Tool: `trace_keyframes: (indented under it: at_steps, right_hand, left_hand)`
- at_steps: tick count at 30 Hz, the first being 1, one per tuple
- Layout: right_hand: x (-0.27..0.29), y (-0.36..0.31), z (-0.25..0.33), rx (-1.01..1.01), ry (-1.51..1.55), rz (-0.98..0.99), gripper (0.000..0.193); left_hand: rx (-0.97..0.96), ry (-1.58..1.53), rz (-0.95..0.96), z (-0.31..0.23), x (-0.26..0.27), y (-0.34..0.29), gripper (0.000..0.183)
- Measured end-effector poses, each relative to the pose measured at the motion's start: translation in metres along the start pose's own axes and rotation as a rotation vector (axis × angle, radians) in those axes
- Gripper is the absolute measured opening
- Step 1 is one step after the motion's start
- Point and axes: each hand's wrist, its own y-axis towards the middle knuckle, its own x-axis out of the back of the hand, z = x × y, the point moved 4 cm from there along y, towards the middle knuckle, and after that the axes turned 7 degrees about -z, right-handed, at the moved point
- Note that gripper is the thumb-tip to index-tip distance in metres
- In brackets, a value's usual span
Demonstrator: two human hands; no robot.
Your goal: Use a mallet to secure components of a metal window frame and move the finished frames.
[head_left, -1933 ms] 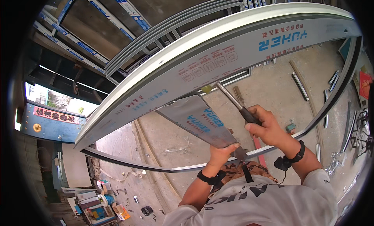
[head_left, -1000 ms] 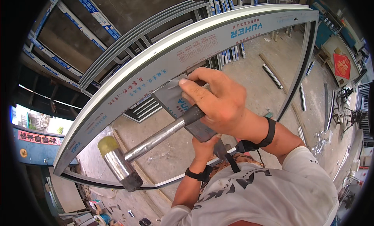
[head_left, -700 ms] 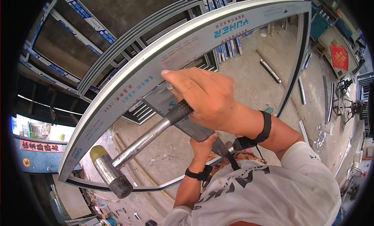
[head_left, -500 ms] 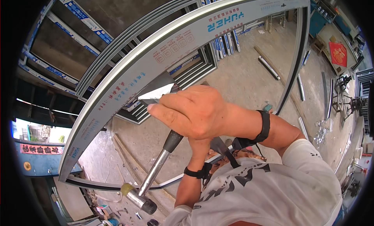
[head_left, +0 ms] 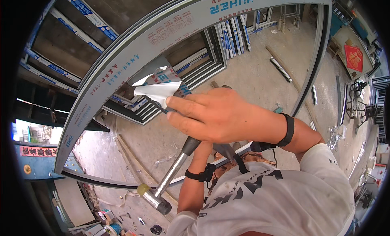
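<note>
My right hand (head_left: 223,114) reaches in from the right, back upward, its thumb and forefinger pinched at a loose flap of protective film (head_left: 158,89). The flap is white on one side and grey with blue print on the other. A mallet (head_left: 172,171) with a steel shaft and a yellow-and-black double-faced head hangs below. Its dark grip passes beneath my right palm. My left forearm (head_left: 195,195) comes up from below, and my left hand is hidden behind the right one. Around them curves a large arched window frame (head_left: 126,61) covered in grey printed film.
Wrapped profiles (head_left: 233,36) lean at the back beside nested dark frames (head_left: 213,53). Long strips (head_left: 280,69) lie on the concrete floor. At the right stands a bench with a red sheet (head_left: 353,57); crumpled wrap (head_left: 337,134) lies nearby. Clutter (head_left: 107,215) sits at the lower left.
My right hand has moved right, and more of the film flap shows, with its printed side now visible. The mallet has shifted up and right. The frame appears slightly higher and farther left.
</note>
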Motion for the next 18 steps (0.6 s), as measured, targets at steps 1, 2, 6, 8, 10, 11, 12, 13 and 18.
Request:
trace_keyframes:
  at_steps: [1,2,6,8,10,11,12,13,18]
  right_hand:
    - [0.008,-0.006,-0.001,-0.046,0.041,-0.002,0.031]
    - [0.016,-0.011,-0.004,-0.039,0.038,0.003,0.031]
    - [0.035,-0.016,-0.025,-0.485,0.216,0.134,0.039]
    - [0.038,-0.014,-0.03,-0.795,0.388,0.212,0.045]
    - [0.039,-0.017,-0.028,-0.719,0.384,0.175,0.043]
    - [0.041,-0.018,-0.027,-0.649,0.378,0.136,0.042]
    - [0.042,-0.021,-0.027,-0.646,0.375,0.139,0.042]
    - [0.042,-0.024,-0.026,-0.582,0.345,0.117,0.041]
    - [0.025,-0.03,-0.027,-0.716,0.071,0.311,0.037]
  left_hand:
    - [-0.001,-0.008,-0.002,-0.003,-0.002,0.002,0.047]
    - [0.131,-0.181,0.01,-0.001,-0.006,0.007,0.047]
    - [0.425,-0.444,0.049,-0.011,-0.01,0.012,0.037]
    - [0.409,-0.393,0.039,-0.005,-0.01,0.012,0.042]
    - [0.41,-0.406,0.024,-0.012,-0.011,0.012,0.041]
    - [0.415,-0.417,0.016,-0.016,-0.012,0.012,0.04]
    - [0.414,-0.422,0.015,-0.014,-0.014,0.012,0.04]
    - [0.393,-0.426,0.009,-0.011,-0.015,0.013,0.041]
    - [0.39,-0.388,0.029,-0.009,-0.018,0.01,0.044]
